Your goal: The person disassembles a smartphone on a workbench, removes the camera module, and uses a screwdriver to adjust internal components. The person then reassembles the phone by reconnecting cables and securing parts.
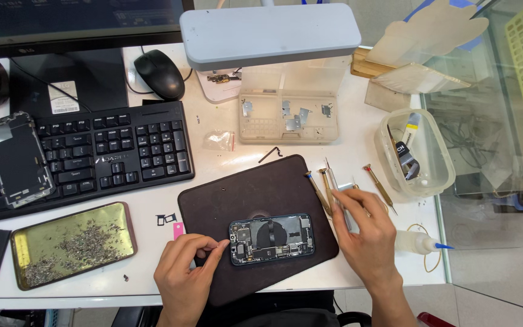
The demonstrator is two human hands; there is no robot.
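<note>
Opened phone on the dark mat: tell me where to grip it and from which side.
Grip the phone by its two long edges, coming straight down from above. It lies flat on the mat with its back open and parts bare, so fingers should stay on the blue frame, not the inside. The left hand already touches its left short end; the right hand, at the tools, leaves that side free.

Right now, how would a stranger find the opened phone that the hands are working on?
Start at the dark mat in front of the black keyboard. Near its front edge, between the left hand and right hand, lies the opened phone. Unlike the detached screen on the keyboard, its inner parts show.
</note>
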